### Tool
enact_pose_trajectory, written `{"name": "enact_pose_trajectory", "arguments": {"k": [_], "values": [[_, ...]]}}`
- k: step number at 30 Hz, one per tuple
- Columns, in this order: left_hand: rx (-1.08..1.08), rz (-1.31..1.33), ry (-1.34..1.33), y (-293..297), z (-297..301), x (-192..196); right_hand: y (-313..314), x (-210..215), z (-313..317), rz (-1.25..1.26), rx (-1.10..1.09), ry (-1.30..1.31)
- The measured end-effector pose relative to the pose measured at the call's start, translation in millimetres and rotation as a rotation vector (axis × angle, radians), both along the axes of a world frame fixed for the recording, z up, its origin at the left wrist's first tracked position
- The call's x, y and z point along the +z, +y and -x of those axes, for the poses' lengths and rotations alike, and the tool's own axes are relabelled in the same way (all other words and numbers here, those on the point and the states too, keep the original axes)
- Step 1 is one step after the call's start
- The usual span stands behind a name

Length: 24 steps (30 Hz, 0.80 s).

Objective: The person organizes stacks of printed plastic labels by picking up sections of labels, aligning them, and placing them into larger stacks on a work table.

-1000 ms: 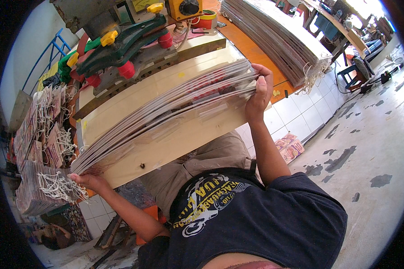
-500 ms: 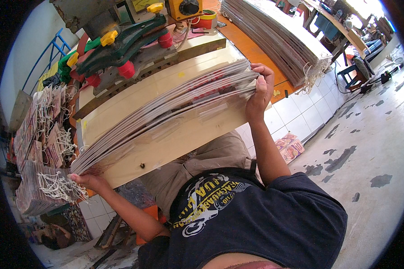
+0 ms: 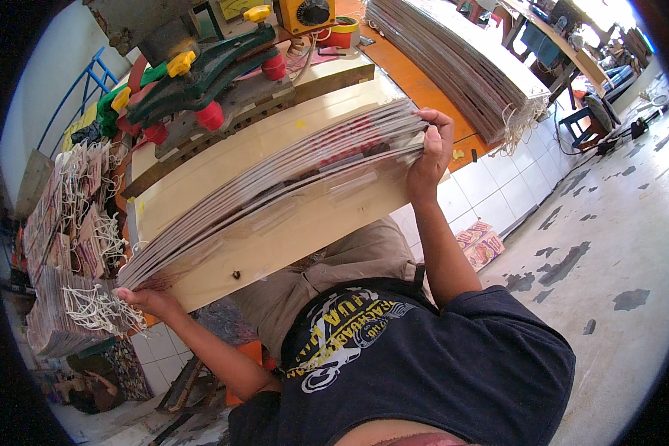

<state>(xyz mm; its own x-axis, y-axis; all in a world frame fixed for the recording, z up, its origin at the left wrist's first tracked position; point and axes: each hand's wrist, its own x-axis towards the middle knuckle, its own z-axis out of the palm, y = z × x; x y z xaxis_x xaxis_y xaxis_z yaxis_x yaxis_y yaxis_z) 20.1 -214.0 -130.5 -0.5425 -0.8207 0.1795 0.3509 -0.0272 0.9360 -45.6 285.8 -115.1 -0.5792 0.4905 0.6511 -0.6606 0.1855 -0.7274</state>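
Note:
A stack of long, clear plastic sleeves with red and dark print [image 3: 275, 175] spans the space between my two hands. Its layers are bowed and slightly fanned. My left hand [image 3: 150, 301] grips the lower left end, fingers closed on the edges. At the upper right end, my right hand [image 3: 431, 152] pinches the stack, thumb on the near side and fingers behind. Beneath lies a pale wooden board [image 3: 223, 279], just in front of a dark metal bar [image 3: 334, 83] on the machine.
Beyond the board stands a green machine arm [image 3: 208, 70] with yellow knobs and red cylinders. A tall pile of flat plastic bags [image 3: 453, 63] lies on the orange table [image 3: 394, 63] at right. Corded printed bags [image 3: 82, 238] are heaped at left. More packets [image 3: 479, 244] lie on the floor.
The layers of the stack have shifted slightly against each other toward the right end, with more red print and thin gaps showing. Both hands keep their places.

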Motion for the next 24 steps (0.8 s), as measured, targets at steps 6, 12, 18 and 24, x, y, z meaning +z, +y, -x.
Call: {"name": "enact_pose_trajectory", "arguments": {"k": [6, 12, 18, 24], "values": [[-0.010, 0.026, 0.012, 5.1, -1.2, 2.6, -1.1, 1.2, -0.1, 0.047, 0.027, -0.005], [-0.032, 0.022, 0.022, -0.7, 0.1, -2.4, -1.8, 4.7, 0.9, 0.031, -0.001, -0.032], [0.030, 0.025, 0.012, 2.4, 0.4, -1.2, 3.5, 2.1, 0.8, -0.045, -0.002, -0.077], [0.001, 0.029, 0.014, -1.6, -1.5, -2.8, -0.3, 5.2, -0.1, 0.005, 0.005, -0.075]]}}
